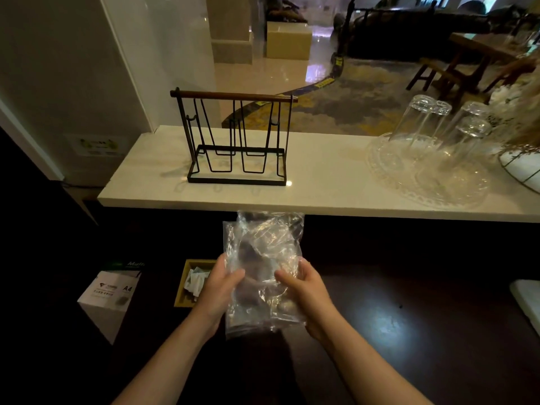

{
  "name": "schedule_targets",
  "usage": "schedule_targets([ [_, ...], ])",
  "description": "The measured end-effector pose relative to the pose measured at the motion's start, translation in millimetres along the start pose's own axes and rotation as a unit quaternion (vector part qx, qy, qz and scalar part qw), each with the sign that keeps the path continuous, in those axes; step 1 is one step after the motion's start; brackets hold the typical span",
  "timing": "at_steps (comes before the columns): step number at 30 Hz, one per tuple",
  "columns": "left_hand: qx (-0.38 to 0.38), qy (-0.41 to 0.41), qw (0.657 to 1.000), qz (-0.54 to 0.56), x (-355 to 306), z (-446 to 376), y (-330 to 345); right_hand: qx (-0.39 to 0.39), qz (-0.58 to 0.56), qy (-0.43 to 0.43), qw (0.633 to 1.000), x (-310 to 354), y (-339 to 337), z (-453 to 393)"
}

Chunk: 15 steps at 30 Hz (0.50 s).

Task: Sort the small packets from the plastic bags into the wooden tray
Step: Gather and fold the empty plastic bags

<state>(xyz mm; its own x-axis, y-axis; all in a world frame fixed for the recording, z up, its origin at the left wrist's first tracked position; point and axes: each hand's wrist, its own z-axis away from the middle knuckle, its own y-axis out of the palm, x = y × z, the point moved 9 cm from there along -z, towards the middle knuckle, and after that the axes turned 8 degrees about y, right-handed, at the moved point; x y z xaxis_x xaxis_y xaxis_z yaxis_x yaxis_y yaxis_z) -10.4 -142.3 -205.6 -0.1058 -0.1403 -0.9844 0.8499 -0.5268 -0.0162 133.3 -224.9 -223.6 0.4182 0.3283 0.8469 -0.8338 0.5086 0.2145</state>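
Your left hand (219,283) and your right hand (304,290) both grip a bundle of crumpled clear plastic bags (263,267), one hand on each side, fingers curled around the lower half. You hold the bags upright over the dark worktop (409,287), and their tops reach up to the front edge of the pale stone counter (321,182) behind it. Whether any packets are inside the bags cannot be told; the plastic is wrinkled and reflective.

Just beside your left hand, partly hidden by it, the small square wooden tray (187,276) sits on the dark worktop with several small white packets (196,282) lying in it. To the left of the tray, near the worktop's left edge, stands a white cardboard box marked A4 (109,293).

On the pale stone counter, towards its left end, stands a black wire rack with a brown wooden bar across the top (236,141). Towards the right end of that counter a clear glass platter (423,173) carries several clear drinking glasses turned upside down (438,124). A white object (526,296) shows at the right edge of the dark worktop; what it is cannot be told.
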Motion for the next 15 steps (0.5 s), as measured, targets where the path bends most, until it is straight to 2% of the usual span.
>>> schedule_targets([
  [3,0.022,0.001,1.000,0.017,-0.7,1.4,-0.7,0.049,-0.012,0.005,0.999,7.1,-3.1,0.8],
  [7,0.045,-0.047,0.980,0.190,-1.1,4.1,1.1,0.094,-0.026,-0.017,0.995,20.1,-3.1,3.6],
  [9,0.044,-0.075,0.967,0.238,0.2,7.0,3.4,0.097,-0.021,-0.031,0.995,26.6,-3.7,4.9],
  [12,0.060,-0.095,0.964,0.241,1.2,12.2,12.0,0.078,0.048,-0.073,0.993,35.7,-7.2,3.3],
  [15,0.038,-0.148,0.949,0.277,15.4,12.9,10.7,0.014,0.155,-0.139,0.978,43.8,-16.7,0.6],
])
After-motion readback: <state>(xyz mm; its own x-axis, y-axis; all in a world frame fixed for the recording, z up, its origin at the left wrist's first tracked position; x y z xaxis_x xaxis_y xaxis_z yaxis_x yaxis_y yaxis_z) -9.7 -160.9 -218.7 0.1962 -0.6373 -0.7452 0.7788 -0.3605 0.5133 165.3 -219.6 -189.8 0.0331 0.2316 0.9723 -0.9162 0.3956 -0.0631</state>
